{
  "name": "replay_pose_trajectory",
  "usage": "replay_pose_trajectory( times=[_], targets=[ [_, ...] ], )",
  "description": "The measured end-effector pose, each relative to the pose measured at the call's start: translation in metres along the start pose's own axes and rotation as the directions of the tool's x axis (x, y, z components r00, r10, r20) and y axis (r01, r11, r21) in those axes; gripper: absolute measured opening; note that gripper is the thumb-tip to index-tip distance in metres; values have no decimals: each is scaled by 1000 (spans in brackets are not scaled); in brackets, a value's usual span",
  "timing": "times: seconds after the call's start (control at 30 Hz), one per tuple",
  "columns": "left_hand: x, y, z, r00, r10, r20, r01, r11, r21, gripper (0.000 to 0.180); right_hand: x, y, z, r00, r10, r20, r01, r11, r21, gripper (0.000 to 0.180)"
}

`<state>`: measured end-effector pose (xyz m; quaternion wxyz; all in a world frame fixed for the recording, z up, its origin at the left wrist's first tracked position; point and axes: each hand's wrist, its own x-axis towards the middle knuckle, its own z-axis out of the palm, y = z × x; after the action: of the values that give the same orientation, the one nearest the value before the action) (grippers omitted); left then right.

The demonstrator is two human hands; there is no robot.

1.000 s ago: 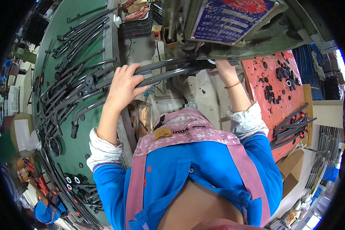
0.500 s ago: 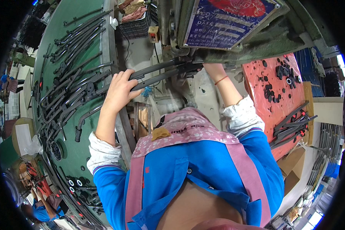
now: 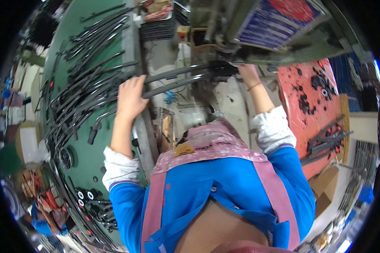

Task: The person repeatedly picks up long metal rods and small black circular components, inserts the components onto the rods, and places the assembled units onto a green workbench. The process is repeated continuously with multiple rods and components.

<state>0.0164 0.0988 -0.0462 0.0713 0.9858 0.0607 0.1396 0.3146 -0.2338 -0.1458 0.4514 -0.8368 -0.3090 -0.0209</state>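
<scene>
A black tubular metal frame (image 3: 175, 87), two long bars side by side joined at a dark fitting, spans the gap between the green bench and the machine. My left hand (image 3: 131, 96) is closed round its bars near the bench edge, fingers over the top. At the frame's right end, just below the machine, my right hand (image 3: 248, 75) grips the fitting; its fingers are partly hidden and blurred. Beyond my left hand, the bars run in among other black tubes (image 3: 86, 95) on the bench, so where the frame ends cannot be made out.
The green bench (image 3: 107, 156) carries several bent tubes and a small round container (image 3: 65, 158). Overhead to the right looms a green machine (image 3: 299, 52) with a blue plate. A red-covered table (image 3: 291, 118) holds small black parts and bars. A black crate (image 3: 158, 30) stands ahead.
My view has turned slightly, shifting the scene rightward. The frame's right end shows more clear of the machine, with both hands still on the frame.
</scene>
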Motion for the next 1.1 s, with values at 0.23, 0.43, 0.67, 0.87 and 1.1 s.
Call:
replay_pose_trajectory(
  times=[0.23,0.43,0.67,0.87,1.1],
  targets=[
    [10,6,-8,996,18,82,-18,1000,-5,57,-19,44,-12,992,121,-35,-116,984,138,26],
    [-12,6,-4,997,-61,57,62,998,-15,58,-4,38,7,950,280,137,-309,781,543,33],
    [-9,11,-4,996,-71,62,71,997,-3,54,-1,72,2,997,56,43,-64,974,218,31],
    [-9,24,-34,996,-83,20,83,996,-23,58,8,-18,-39,856,515,47,-510,856,-85,37],
    [-58,76,-19,999,-50,11,51,995,-85,62,-15,-67,-87,794,360,490,-562,743,364,29]
  ],
)
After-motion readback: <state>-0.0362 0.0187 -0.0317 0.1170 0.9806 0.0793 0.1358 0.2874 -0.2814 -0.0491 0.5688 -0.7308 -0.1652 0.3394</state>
